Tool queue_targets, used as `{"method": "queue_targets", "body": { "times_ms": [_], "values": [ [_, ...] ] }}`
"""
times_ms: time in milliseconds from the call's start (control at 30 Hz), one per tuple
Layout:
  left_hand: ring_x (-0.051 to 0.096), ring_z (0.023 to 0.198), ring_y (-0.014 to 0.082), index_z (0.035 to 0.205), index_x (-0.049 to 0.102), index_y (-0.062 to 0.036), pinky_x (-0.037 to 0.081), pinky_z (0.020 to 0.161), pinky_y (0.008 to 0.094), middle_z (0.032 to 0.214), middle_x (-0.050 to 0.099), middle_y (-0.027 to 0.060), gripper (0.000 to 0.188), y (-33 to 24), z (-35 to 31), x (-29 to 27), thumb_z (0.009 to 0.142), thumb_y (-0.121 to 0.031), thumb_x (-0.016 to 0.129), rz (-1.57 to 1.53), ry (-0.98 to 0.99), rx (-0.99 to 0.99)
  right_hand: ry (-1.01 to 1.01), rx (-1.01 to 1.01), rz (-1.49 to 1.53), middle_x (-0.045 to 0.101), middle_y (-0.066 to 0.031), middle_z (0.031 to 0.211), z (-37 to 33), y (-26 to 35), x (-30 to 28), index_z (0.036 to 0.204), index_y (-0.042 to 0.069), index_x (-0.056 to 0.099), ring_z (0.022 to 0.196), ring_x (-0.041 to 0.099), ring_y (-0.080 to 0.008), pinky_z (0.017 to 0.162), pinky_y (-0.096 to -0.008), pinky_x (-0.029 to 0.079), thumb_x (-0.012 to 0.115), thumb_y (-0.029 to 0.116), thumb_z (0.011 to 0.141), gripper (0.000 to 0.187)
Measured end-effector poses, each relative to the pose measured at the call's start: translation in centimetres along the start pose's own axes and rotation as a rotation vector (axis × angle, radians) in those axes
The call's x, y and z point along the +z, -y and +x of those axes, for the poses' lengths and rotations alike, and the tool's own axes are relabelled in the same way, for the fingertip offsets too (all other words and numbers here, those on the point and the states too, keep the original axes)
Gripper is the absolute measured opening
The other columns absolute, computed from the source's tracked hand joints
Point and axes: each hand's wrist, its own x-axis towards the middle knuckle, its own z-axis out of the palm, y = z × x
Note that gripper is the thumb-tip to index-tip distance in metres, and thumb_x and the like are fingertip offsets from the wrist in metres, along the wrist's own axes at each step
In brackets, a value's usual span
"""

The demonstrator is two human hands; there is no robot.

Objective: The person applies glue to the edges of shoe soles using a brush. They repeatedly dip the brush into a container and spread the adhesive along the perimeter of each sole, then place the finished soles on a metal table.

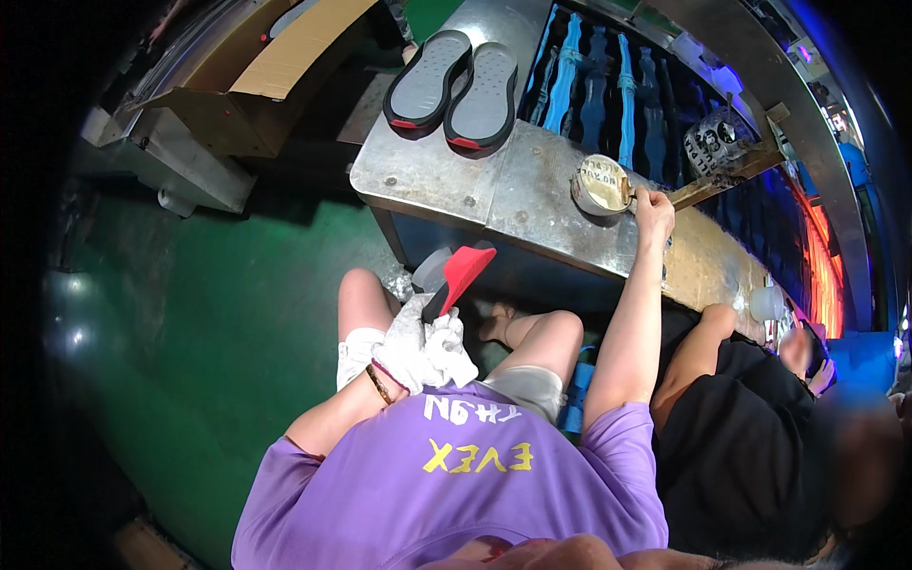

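Red-tipped shoe sole (pixel 459 275) sits gripped in the gloved left hand (pixel 423 351) over the lap, while the right hand (pixel 654 211), closed on a brush at the glue tin (pixel 602 183), could tip it.

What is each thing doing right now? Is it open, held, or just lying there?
Left hand: gloved in white, shut on the red shoe sole.
Red shoe sole: held up over the lap, tilted.
Right hand: bare, reaching to the round tin, touching its edge.
Round tin: open, standing on the metal bench.
Two grey soles: lying side by side, tread up.
Cardboard box: open.
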Motion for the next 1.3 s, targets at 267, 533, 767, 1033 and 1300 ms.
{"method": "queue_targets", "body": {
  "times_ms": [267, 533, 767, 1033, 1300],
  "values": [
    [0.051, 0.049, 0.019, 0.084, 0.061, -0.0044, 0.046, 0.046, 0.0286, 0.061, 0.055, 0.0052, 0.037, 0.0, -0.1, 0.3, 0.098, -0.038, 0.058, -0.119, -0.094, -0.062, -0.247, -0.063, 0.283, 0.072, -0.014, 0.092, -6.9, 2.7, -2.2, 0.105, -0.001, 0.068, 0.081, 0.068, -0.0243, 0.079, -0.0346, 0.054, 0.074, 0.038, 0.092, 0.041],
    [0.064, 0.067, 0.0251, 0.093, 0.062, -0.0045, 0.056, 0.061, 0.0332, 0.079, 0.065, 0.011, 0.033, 0.5, 0.2, -0.8, 0.098, -0.037, 0.058, -0.047, 0.066, -0.052, 0.637, -0.867, 0.617, 0.066, -0.0087, 0.109, -28.0, 12.5, -7.1, 0.104, 0.007, 0.073, 0.089, 0.065, -0.022, 0.071, -0.0306, 0.055, 0.088, 0.013, 0.071, 0.037],
    [0.066, 0.082, 0.0293, 0.102, 0.06, -0.0057, 0.057, 0.07, 0.0383, 0.092, 0.066, 0.0118, 0.034, 1.5, 2.5, -1.3, 0.099, -0.039, 0.06, -0.139, 0.174, -0.121, 0.466, -0.854, 0.393, 0.064, -0.0095, 0.122, -30.3, 10.5, -6.7, 0.098, 0.007, 0.071, 0.097, 0.063, -0.0278, 0.083, -0.0393, 0.053, 0.084, 0.011, 0.069, 0.032],
    [0.064, 0.098, 0.0335, 0.107, 0.058, -0.0034, 0.052, 0.096, 0.0522, 0.099, 0.065, 0.0132, 0.042, 2.5, 2.6, 0.6, 0.102, -0.044, 0.05, -0.147, 0.011, -0.184, 0.207, -0.685, 0.526, 0.07, -0.0156, 0.109, -29.7, 8.7, -6.8, 0.099, 0.0, 0.061, 0.099, 0.067, -0.0287, 0.083, -0.0388, 0.055, 0.072, -0.007, 0.079, 0.024],
    [0.065, 0.105, 0.0341, 0.124, 0.056, 0.0001, 0.053, 0.105, 0.0442, 0.103, 0.065, 0.0145, 0.043, 3.7, 1.2, 1.5, 0.104, -0.038, 0.05, -0.137, -0.059, -0.189, -0.011, -0.649, 0.392, 0.067, -0.0151, 0.104, -25.3, 12.8, -6.2, 0.098, 0.0, 0.071, 0.087, 0.065, -0.0344, 0.075, -0.0386, 0.054, 0.081, -0.002, 0.074, 0.026]
  ]
}}
